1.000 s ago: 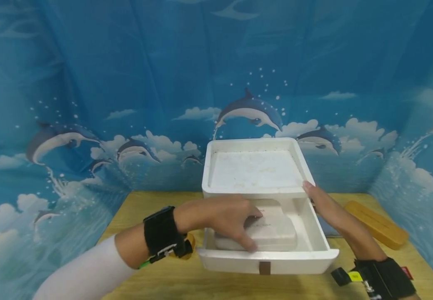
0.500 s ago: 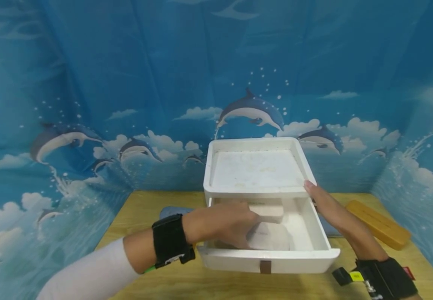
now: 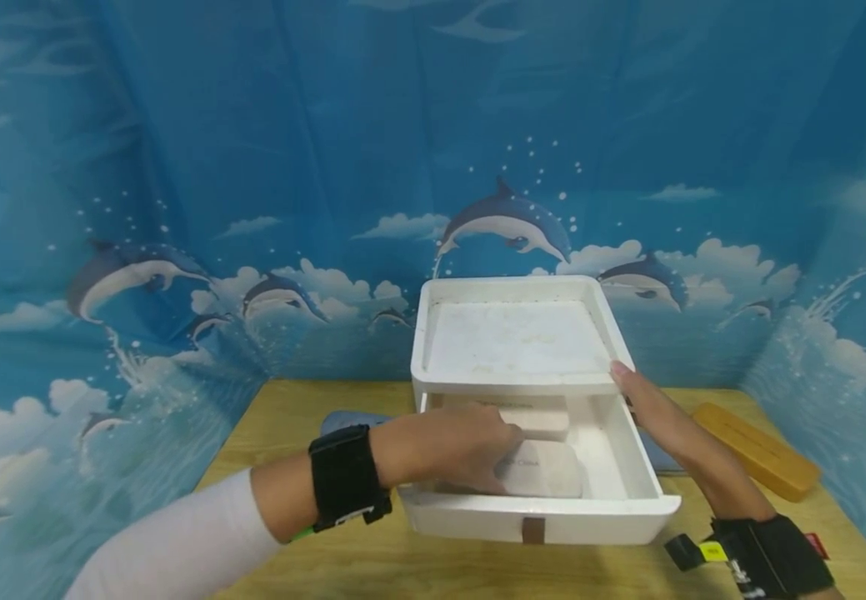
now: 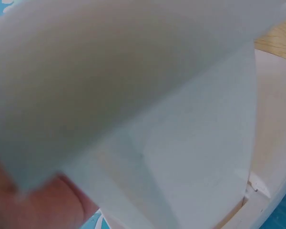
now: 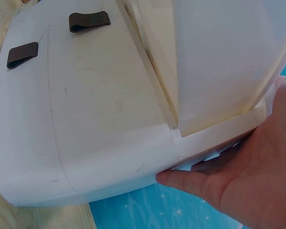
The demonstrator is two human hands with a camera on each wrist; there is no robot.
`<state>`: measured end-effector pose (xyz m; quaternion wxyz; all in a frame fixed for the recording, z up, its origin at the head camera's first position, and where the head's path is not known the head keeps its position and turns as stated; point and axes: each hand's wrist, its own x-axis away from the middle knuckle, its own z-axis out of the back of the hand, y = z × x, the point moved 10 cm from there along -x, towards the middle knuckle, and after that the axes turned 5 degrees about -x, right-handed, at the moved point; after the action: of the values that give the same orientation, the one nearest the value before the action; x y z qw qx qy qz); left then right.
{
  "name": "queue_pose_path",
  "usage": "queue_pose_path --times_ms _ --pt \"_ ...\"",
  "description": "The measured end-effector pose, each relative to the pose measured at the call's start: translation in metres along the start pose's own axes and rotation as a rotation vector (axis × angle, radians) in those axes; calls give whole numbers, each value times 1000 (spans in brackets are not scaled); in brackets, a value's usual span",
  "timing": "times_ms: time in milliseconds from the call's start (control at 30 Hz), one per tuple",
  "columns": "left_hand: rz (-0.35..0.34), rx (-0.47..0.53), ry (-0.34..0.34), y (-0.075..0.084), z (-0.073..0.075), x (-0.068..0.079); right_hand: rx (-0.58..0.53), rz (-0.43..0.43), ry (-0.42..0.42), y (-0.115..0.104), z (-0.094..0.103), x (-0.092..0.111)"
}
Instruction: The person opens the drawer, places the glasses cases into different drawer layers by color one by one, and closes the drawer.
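Note:
A white drawer box [image 3: 511, 337] stands on the wooden table with its top drawer [image 3: 598, 527] pulled out. Inside the drawer lie two pale pinkish glasses cases, a front one [image 3: 548, 473] and a rear one [image 3: 548, 417], both with dark lettering. My left hand [image 3: 451, 446] reaches in and grips the left end of the front case; its fingertips are partly hidden. In the left wrist view, fingers [image 4: 43, 205] show beside large blurred pale surfaces. My right hand [image 5: 248, 171] rests spread against the box's right side, fingers fairly straight, one tip at the top rim.
Right of the box lies a mustard-yellow case [image 3: 757, 450]. A grey-blue item [image 3: 661, 454] is partly hidden behind the right arm, and another grey-blue item [image 3: 353, 419] lies left of the box. Brown pull tabs [image 5: 89, 21] stick out from the drawer fronts. A dolphin-print curtain [image 3: 327, 167] encloses the table.
My left hand has moved from over the cases down to the front one's left end. The front case now sits apart from the rear one. My right hand stays put.

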<state>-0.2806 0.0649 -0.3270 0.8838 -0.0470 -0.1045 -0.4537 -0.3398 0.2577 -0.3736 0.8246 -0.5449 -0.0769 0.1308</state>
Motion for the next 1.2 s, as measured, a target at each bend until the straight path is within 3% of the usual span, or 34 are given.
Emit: queue_pose_path --times_ms 233,500,700,800,1000,1200 --pt "19 22 -77 0 -1 1 7 4 -1 -1 0 -1" --pt "14 -70 -41 2 7 -1 4 16 -7 -1 0 -1" --pt "-5 -14 -33 2 17 3 10 18 -3 -1 -1 -1" --pt "-76 76 22 6 27 10 6 25 -1 -1 -1 -2" --pt "-181 359 169 14 50 38 25 26 11 -2 -1 -4" --pt "-242 547 300 22 54 72 36 31 19 -4 -1 -4"
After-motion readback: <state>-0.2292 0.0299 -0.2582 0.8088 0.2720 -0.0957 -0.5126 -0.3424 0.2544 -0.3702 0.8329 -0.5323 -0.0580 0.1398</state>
